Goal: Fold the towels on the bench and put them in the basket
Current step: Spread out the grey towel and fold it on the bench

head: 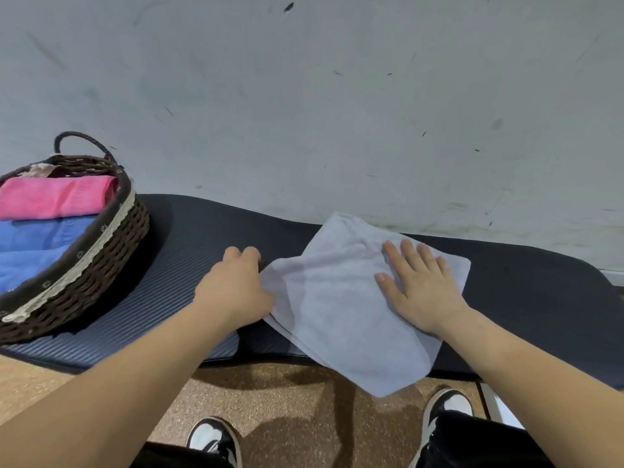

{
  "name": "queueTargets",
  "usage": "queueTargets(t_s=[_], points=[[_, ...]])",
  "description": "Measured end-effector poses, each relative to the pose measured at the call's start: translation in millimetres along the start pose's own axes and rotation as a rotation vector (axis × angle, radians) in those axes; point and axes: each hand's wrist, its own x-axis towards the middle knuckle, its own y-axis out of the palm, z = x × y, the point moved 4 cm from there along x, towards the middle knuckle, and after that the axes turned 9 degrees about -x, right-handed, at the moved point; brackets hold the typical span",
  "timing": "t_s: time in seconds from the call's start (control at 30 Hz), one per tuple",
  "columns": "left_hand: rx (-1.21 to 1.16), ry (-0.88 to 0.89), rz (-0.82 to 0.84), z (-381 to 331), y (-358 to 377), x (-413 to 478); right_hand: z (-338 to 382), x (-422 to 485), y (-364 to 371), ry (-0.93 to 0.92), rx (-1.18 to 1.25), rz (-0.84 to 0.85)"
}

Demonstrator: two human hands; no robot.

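Note:
A pale grey-blue towel (341,298) lies folded on the dark padded bench (189,265), its near corner hanging over the front edge. My right hand (418,282) lies flat on the towel's right half with straight fingers. My left hand (236,285) is at the towel's left edge, fingers curled around the corner there. A dark wicker basket (101,261) stands on the bench at the left and holds a folded pink towel (57,197) and a folded blue towel (37,244).
A scuffed grey wall (337,96) rises right behind the bench. Below the bench is a speckled brown floor (270,400) with my two black-and-white shoes. Bare bench surface lies between the basket and the towel.

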Motion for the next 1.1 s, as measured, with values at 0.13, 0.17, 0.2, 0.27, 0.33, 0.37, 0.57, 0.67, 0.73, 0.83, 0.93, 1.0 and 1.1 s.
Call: queueTargets(t_s=[0.13,0.17,0.2,0.27,0.33,0.37,0.57,0.67,0.73,0.83,0.93,1.0,1.1], points=[[0.242,0.326,-0.067,-35.1,14.4,-24.8,-6.9,-4.6,7.9,0.030,0.043,0.069],[0.235,0.397,-0.012,-45.4,22.8,-34.0,-7.8,-5.3,8.8,0.035,0.042,0.085],[0.237,0.427,0.072,-53.9,34.0,-43.3,-8.3,-6.6,9.1,0.043,0.035,0.107],[0.272,0.347,0.271,-63.0,60.2,-58.1,-7.6,-13.0,7.4,0.074,0.001,0.149],[0.330,0.268,0.336,-67.8,77.4,-59.6,-6.5,-25.1,3.6,0.122,-0.058,0.200],[0.332,0.259,0.316,-71.6,80.6,-55.0,-6.2,-32.3,1.8,0.154,-0.099,0.238],[0.351,0.391,0.286,-85.8,80.7,1.2,-1.4,-68.8,-30.0,0.199,-0.350,0.443],[0.402,0.492,0.244,-82.8,78.4,19.9,-3.0,-70.0,-37.1,0.140,-0.335,0.254],[0.404,0.501,0.198,-88.6,77.4,16.9,-4.8,-67.2,-30.1,0.009,-0.252,0.113],[0.428,0.444,0.189,-103.9,85.4,-10.8,-7.8,-61.2,-11.4,-0.189,-0.109,0.127],[0.456,0.367,0.272,-105.1,100.8,-47.6,-14.0,-51.2,12.2,-0.199,-0.007,0.203],[0.486,0.368,0.269,-98.9,106.9,-53.5,-15.3,-44.4,18.4,-0.203,0.001,0.205],[0.468,0.441,0.236,-89.2,101.4,-27.9,-14.9,-29.0,18.1,-0.168,0.048,0.175]])
